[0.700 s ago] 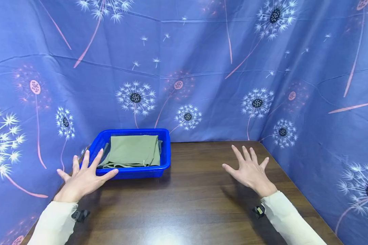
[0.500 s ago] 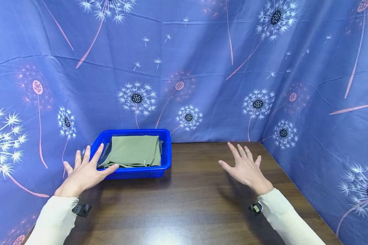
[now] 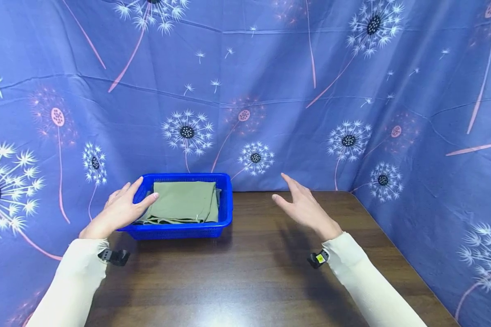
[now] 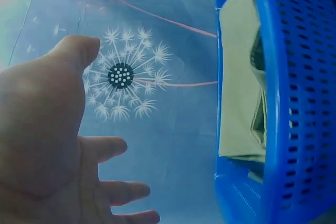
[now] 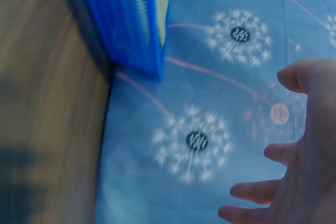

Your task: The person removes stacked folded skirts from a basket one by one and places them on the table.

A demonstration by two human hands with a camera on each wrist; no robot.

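A blue plastic basket (image 3: 180, 231) with perforated sides stands at the back left of the table. Folded olive-green cloth (image 3: 184, 200) lies in it, with darker fabric showing at its edges. My left hand (image 3: 116, 211) hovers at the basket's left side, overlapping its rim in the head view, thumb apart from the fingers. In the left wrist view the left hand (image 4: 47, 129) holds nothing, and the basket's wall (image 4: 304, 98) is off to the right. My right hand (image 3: 307, 211) is in the air to the right of the basket, fingers extended and holding nothing.
The brown wooden table (image 3: 229, 281) runs back to a blue curtain (image 3: 286, 113) printed with dandelions. The curtain also hangs along both sides. A dark wrist device (image 3: 115, 257) sits on the left cuff, another wrist device (image 3: 318, 259) on the right.
Both hands have moved forward and inward, the right one leftward toward the basket. Both have turned from palm-down with spread fingers to more edge-on. The basket and cloth have stayed in place.
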